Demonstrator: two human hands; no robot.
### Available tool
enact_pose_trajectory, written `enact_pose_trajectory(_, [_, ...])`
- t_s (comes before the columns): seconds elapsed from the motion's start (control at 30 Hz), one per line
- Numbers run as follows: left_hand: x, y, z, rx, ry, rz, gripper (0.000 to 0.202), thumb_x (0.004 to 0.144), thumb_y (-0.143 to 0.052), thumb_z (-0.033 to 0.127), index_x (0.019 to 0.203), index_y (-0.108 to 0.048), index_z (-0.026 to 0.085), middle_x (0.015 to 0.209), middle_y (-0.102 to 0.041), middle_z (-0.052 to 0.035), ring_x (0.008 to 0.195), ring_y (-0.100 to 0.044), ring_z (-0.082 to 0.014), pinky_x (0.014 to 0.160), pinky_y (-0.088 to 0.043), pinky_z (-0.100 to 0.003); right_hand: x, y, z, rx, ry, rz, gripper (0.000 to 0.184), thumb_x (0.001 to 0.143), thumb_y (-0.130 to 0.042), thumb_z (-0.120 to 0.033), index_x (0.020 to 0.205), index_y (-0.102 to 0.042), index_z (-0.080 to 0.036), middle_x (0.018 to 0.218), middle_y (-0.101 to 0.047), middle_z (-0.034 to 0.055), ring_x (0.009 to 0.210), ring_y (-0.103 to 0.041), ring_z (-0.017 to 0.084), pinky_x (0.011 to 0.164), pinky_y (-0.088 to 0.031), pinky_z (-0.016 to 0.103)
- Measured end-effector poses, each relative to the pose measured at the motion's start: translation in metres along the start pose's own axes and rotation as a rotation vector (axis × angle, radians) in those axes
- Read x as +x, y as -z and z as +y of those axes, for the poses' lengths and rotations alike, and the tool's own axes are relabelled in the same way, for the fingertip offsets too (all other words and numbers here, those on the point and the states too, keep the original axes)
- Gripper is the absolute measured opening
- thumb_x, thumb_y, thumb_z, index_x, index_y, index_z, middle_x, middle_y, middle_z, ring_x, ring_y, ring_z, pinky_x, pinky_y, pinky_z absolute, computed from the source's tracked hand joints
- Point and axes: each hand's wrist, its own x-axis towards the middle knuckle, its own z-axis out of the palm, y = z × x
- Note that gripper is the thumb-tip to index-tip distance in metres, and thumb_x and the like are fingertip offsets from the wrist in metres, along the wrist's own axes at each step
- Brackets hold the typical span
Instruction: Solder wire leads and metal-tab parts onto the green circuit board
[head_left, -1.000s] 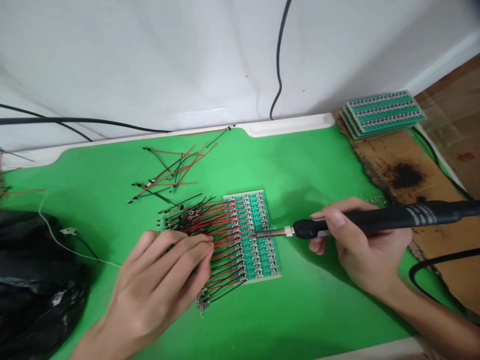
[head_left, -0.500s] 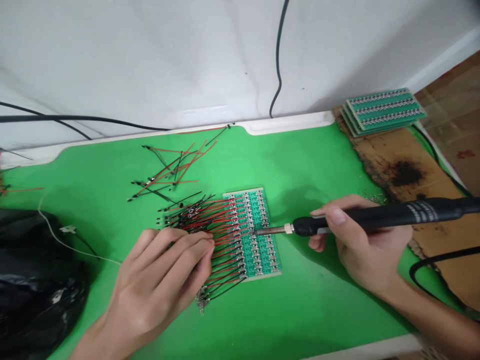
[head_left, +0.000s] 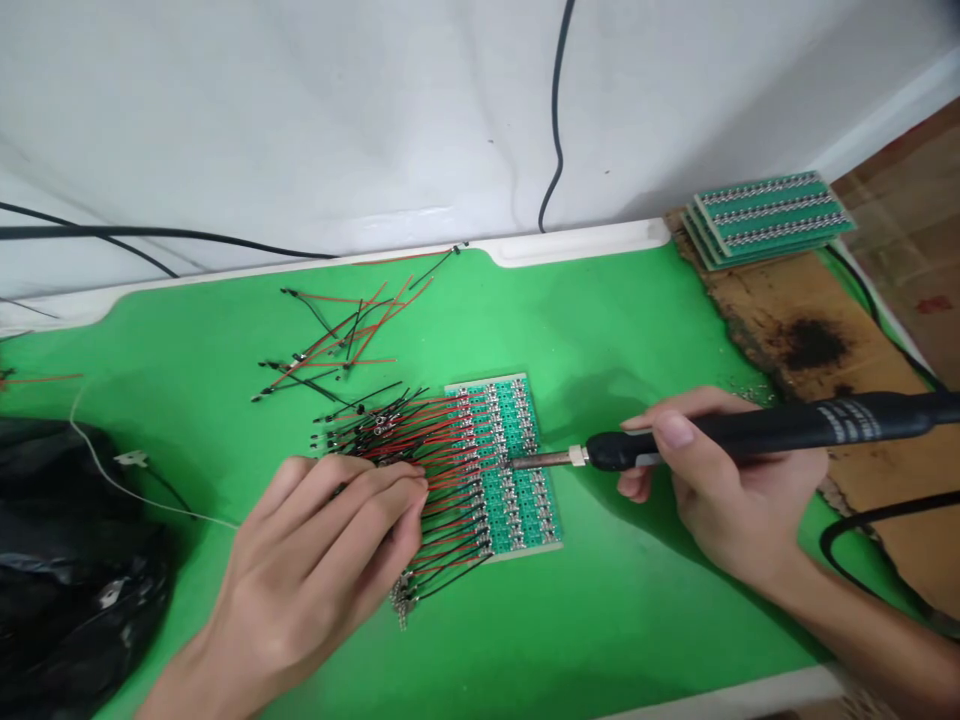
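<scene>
A green circuit board [head_left: 531,520] lies on the green tabletop, with many red and black wires [head_left: 450,525] running out from its left side. My right hand [head_left: 720,480] is closed around the black handle of a soldering iron [head_left: 765,432], whose tip touches the middle of the board. Over the wires, just left of the board, rests my left hand [head_left: 330,560], its thumb and fingers pinched on a red wire [head_left: 457,470]. The pinch itself is partly hidden by the fingers. Small black connectors sit at the wires' far ends.
Loose red and black wires [head_left: 337,335] lie behind my left hand. A black plastic bag [head_left: 67,570] is at the left. Several green boards [head_left: 772,220] are stacked on a scorched wooden plank [head_left: 802,310] at the right. A black cable [head_left: 559,110] hangs along the wall.
Almost nothing differs. The iron's tip stays at the same spot on the board, both hands keep their grip, and the view shifts very slightly.
</scene>
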Motion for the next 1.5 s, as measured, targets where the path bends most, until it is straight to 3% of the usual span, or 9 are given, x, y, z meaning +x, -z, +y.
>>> enact_pose_trajectory(0.33, [0.0004, -0.0003, 0.0007, 0.0, 0.031, 0.002, 0.018, 0.105, -0.073, 0.011, 0.121, -0.073, 0.021, 0.108, -0.087, -0.003, 0.091, -0.078, -0.0216, 0.074, -0.05, -0.042, -0.0022, -0.001, -0.0019, 0.002, -0.021, 0.013, 0.019, 0.1, -0.09, -0.034, 0.086, -0.084, -0.022, 0.063, -0.076, 0.0002, 0.042, -0.07, 0.015, 0.038, -0.059, 0.022])
enact_pose_trajectory(0.8, [-0.001, 0.0017, 0.0001, -0.005, 0.007, -0.009, 0.021, 0.103, -0.075, 0.007, 0.121, -0.072, 0.016, 0.109, -0.086, -0.0066, 0.093, -0.075, -0.0221, 0.075, -0.049, -0.042, -0.0031, 0.0003, -0.0001, 0.019, -0.048, 0.007, 0.017, 0.101, -0.089, -0.033, 0.087, -0.085, -0.024, 0.063, -0.076, 0.0007, 0.043, -0.07, 0.016, 0.038, -0.06, 0.023])
enact_pose_trajectory(1.5, [0.0006, 0.0005, 0.0007, 0.009, -0.001, -0.017, 0.021, 0.102, -0.075, 0.007, 0.12, -0.072, 0.017, 0.108, -0.086, -0.0062, 0.092, -0.077, -0.0227, 0.079, -0.055, -0.043, -0.003, -0.0011, -0.0024, 0.017, -0.047, 0.014, 0.017, 0.1, -0.091, -0.035, 0.086, -0.085, -0.026, 0.063, -0.076, 0.0004, 0.042, -0.07, 0.016, 0.038, -0.06, 0.023])
